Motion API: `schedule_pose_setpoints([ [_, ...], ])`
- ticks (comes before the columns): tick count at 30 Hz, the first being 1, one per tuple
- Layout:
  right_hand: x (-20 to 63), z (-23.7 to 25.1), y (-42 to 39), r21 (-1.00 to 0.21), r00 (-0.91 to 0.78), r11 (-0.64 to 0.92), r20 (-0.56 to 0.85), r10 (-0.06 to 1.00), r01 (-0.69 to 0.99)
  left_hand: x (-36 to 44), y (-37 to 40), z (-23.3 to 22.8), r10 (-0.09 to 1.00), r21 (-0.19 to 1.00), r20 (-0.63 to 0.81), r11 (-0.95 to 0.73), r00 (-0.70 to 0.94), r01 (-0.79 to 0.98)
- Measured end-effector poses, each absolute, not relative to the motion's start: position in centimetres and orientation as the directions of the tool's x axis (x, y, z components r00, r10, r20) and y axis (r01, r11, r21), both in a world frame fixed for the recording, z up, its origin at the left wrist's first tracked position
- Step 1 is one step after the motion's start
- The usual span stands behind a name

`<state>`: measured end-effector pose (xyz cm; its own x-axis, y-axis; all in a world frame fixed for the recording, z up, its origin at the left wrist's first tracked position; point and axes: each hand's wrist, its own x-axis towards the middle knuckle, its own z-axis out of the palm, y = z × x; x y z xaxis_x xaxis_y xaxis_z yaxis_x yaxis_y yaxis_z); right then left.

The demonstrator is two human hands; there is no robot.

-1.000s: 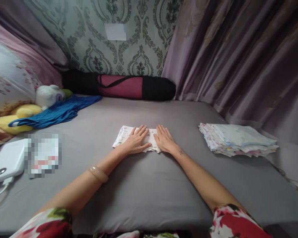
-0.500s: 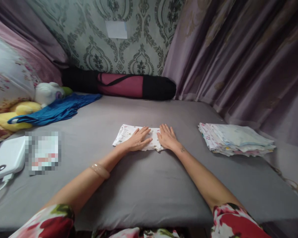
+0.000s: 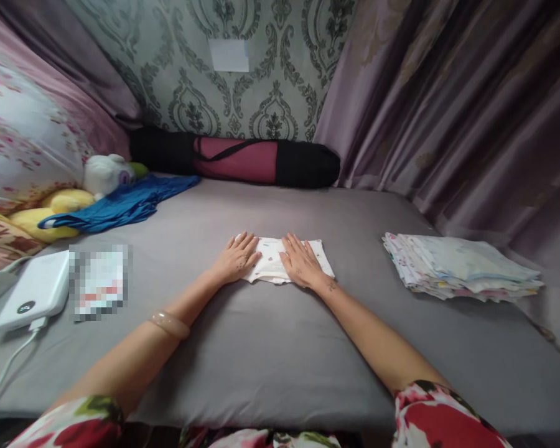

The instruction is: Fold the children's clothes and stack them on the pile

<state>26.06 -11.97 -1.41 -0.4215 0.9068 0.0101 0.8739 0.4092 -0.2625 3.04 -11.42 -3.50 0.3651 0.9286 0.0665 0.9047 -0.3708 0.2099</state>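
A folded white cloth (image 3: pixel 269 261) with small coloured prints lies flat in front of me on the grey sheet (image 3: pixel 261 348). Flat on its left end rests my left hand (image 3: pixel 238 258), fingers stretched out. My right hand (image 3: pixel 302 260) lies palm down on the cloth's right half, its fingers extended too. Neither hand grips anything. Parts of the cloth under both palms are hidden. To the right sits a stack of folded, printed cloths (image 3: pixel 462 264), apart from my hands.
At left are a white power bank (image 3: pixel 37 289) with a cable, a blurred-out packet (image 3: pixel 100 283), a blue cloth (image 3: pixel 121 202) and plush toys (image 3: pixel 105 174). A long black and maroon bag (image 3: pixel 236 158) lies along the wall. Curtains (image 3: pixel 401 93) hang at right.
My left hand has slid left to the cloth's left end. My right hand has shifted left, inward over the cloth, uncovering its right end. The view has turned slightly left.
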Motion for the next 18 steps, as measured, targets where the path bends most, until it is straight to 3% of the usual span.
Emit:
schedule_pose_setpoints([
  [8, 25.2, -0.1, -11.6, -0.285, -0.423, 0.399, -0.026, 0.906, 0.871, 0.4, -10.6, -3.2, 0.942, 0.419, 0.105, -0.333, 0.319, 0.845],
  [12, 22.8, 0.4, -11.6, -0.279, -0.504, 0.495, 0.043, 0.863, 0.823, -1.0, -10.7, -3.4, 0.948, 0.431, 0.13, -0.318, 0.291, 0.844],
  [18, 21.2, -0.9, -11.6, -0.245, -0.53, 0.52, 0.026, 0.847, 0.818, -1.1, -10.9, -4.0, 0.94, 0.437, 0.187, -0.34, 0.286, 0.833],
])
